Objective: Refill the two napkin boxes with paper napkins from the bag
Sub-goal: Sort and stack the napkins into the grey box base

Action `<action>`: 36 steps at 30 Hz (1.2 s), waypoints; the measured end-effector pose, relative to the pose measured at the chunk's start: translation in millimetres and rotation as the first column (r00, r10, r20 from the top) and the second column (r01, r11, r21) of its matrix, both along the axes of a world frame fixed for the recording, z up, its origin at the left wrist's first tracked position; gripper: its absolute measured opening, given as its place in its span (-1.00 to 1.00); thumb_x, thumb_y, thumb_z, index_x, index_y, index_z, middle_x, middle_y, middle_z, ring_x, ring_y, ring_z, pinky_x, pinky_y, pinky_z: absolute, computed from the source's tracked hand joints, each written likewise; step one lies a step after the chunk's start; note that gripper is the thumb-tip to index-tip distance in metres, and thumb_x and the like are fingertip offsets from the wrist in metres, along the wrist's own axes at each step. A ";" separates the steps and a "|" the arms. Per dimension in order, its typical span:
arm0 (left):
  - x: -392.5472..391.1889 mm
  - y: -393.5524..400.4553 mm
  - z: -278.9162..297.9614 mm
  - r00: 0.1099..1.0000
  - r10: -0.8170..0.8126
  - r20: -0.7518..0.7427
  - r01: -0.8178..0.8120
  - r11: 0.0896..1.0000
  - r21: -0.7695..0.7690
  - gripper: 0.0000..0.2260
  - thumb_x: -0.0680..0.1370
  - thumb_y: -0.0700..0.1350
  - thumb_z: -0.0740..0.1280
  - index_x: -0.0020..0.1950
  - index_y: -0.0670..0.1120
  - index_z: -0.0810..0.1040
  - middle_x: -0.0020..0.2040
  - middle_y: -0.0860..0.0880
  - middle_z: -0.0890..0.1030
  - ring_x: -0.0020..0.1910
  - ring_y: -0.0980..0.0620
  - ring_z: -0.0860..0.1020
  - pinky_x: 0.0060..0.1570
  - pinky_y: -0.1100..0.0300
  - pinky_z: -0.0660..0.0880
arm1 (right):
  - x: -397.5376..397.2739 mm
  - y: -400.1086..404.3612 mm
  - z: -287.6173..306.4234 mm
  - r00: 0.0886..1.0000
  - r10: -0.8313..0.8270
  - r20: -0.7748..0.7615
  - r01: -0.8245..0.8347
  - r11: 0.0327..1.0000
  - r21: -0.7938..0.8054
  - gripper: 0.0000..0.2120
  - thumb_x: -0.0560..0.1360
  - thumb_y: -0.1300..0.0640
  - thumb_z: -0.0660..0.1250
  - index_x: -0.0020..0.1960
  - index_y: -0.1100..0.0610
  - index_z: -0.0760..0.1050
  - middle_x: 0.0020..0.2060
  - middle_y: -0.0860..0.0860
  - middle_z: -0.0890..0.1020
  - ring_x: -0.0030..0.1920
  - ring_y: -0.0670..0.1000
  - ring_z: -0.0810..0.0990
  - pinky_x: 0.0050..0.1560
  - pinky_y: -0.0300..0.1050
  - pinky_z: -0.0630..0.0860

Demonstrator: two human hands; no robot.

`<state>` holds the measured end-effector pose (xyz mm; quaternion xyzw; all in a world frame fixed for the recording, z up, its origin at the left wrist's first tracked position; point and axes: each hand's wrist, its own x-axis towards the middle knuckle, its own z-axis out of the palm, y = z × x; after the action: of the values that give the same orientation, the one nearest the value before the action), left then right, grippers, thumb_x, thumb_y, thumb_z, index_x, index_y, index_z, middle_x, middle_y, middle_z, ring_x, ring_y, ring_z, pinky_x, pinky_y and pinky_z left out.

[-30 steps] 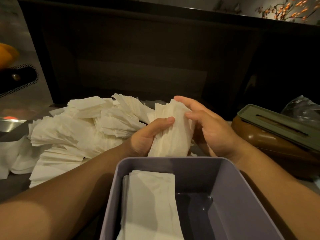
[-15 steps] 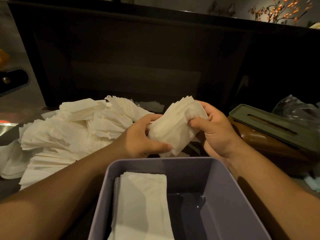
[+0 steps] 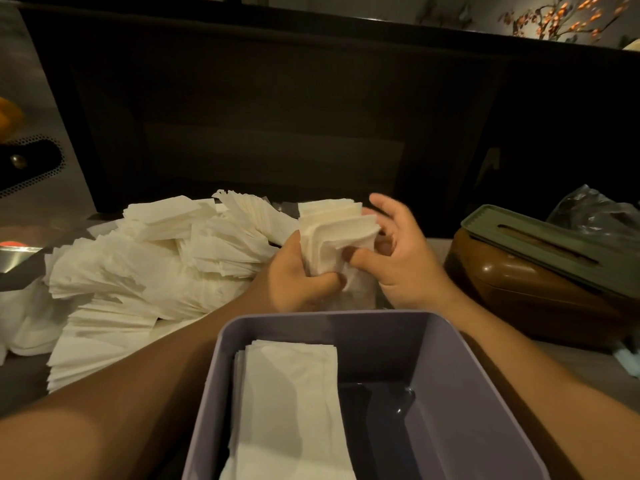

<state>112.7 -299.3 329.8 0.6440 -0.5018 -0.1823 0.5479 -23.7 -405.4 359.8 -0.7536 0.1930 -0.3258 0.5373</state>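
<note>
An open lilac napkin box (image 3: 450, 393) stands right in front of me, with a flat stack of white napkins (image 3: 287, 403) filling its left half; its right half shows bare floor. Just beyond its far rim my left hand (image 3: 298, 282) grips the lower end of a wad of napkins (image 3: 332, 233). My right hand (image 3: 398, 258) touches the wad from the right, thumb pressed on its front, fingers spread loosely behind. A second box, brown with a green slotted lid (image 3: 540, 258), sits at the right.
A big loose heap of white napkins (image 3: 138, 271) covers the counter to the left. A crumpled clear plastic bag (image 3: 595, 216) lies behind the brown box. A dark panel wall rises just behind the counter. A metal surface sits at the far left.
The wad has been turned more upright and squeezed at its lower end by my left hand. My right hand has loosened its grip, its fingers now spread.
</note>
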 end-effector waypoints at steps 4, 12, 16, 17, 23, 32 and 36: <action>-2.7 -1.9 -2.9 0.999 0.000 -0.041 -0.001 1.000 -0.010 -0.32 0.26 0.09 0.51 0.32 0.15 0.34 0.12 0.09 0.58 0.10 0.16 0.60 0.04 0.18 0.58 | 1.3 5.1 -7.3 0.987 0.125 -0.100 -0.096 0.962 0.256 -0.62 0.59 0.21 0.34 0.26 -0.18 0.40 0.18 -0.02 0.61 0.12 -0.01 0.62 -0.04 -0.14 0.58; -7.6 -3.1 1.5 0.995 0.098 0.019 -0.097 0.995 -0.028 -0.19 0.30 -0.05 0.61 0.30 0.16 0.09 0.04 0.31 0.40 -0.02 0.33 0.51 -0.21 0.54 0.45 | 5.1 6.2 -7.1 0.984 0.177 -0.008 -0.167 0.943 0.289 -0.46 0.55 0.38 0.20 0.37 -0.14 0.35 0.25 0.00 0.56 0.27 0.08 0.56 -0.03 -0.12 0.56; -9.4 -2.6 1.8 0.995 0.104 0.009 -0.103 0.993 -0.061 -0.18 0.30 -0.09 0.61 0.33 0.12 0.12 0.06 0.26 0.43 0.00 0.35 0.52 -0.18 0.49 0.50 | 3.5 3.4 -5.9 0.978 0.205 0.040 -0.209 0.947 0.245 -0.43 0.54 0.41 0.23 0.24 -0.24 0.36 0.23 -0.06 0.56 0.27 0.07 0.57 0.02 -0.10 0.59; -8.5 -2.6 2.2 0.994 0.106 0.004 -0.105 0.992 -0.069 -0.17 0.30 -0.13 0.61 0.36 0.08 0.13 0.08 0.24 0.44 0.02 0.29 0.54 -0.16 0.45 0.52 | 3.7 3.1 -6.0 0.980 0.195 0.028 -0.197 0.957 0.213 -0.42 0.55 0.42 0.24 0.25 -0.25 0.34 0.23 -0.09 0.55 0.26 0.03 0.57 0.05 -0.12 0.60; -2.4 -1.6 0.9 0.996 0.078 0.047 -0.077 0.997 -0.012 -0.26 0.39 -0.18 0.55 0.30 0.18 0.11 0.03 0.26 0.45 -0.05 0.47 0.52 -0.24 0.49 0.50 | 4.5 0.0 -10.6 0.994 0.065 -0.090 -0.060 0.997 0.055 -0.45 0.52 0.31 0.42 0.34 -0.17 0.37 0.18 -0.14 0.59 0.19 -0.09 0.58 0.19 -0.08 0.55; -2.9 8.5 9.2 0.994 0.106 0.036 -0.103 0.992 -0.069 -0.52 0.45 -0.09 0.50 0.19 0.21 0.30 0.01 0.28 0.47 -0.05 0.33 0.53 -0.26 0.54 0.45 | -2.1 -8.4 -3.2 0.947 0.040 0.318 -0.177 0.892 0.416 -0.45 0.40 0.42 0.41 0.27 -0.04 0.48 0.01 -0.02 0.72 0.04 -0.01 0.72 -0.11 -0.08 0.69; 1.9 11.1 11.8 0.989 0.128 0.072 -0.128 0.992 -0.001 -0.50 0.45 -0.07 0.49 0.25 0.16 0.29 0.02 0.25 0.46 -0.05 0.21 0.53 -0.34 0.49 0.47 | -11.5 -24.4 -7.8 0.992 0.098 0.079 -0.110 0.982 0.154 -0.12 0.38 0.43 0.50 0.46 -0.21 0.25 0.28 -0.05 0.50 0.22 0.04 0.59 0.01 -0.06 0.68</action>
<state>114.6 -288.2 341.6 0.6823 -0.4784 -0.1244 0.5386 -35.2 -429.9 352.0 -0.7056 0.1594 -0.3076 0.6181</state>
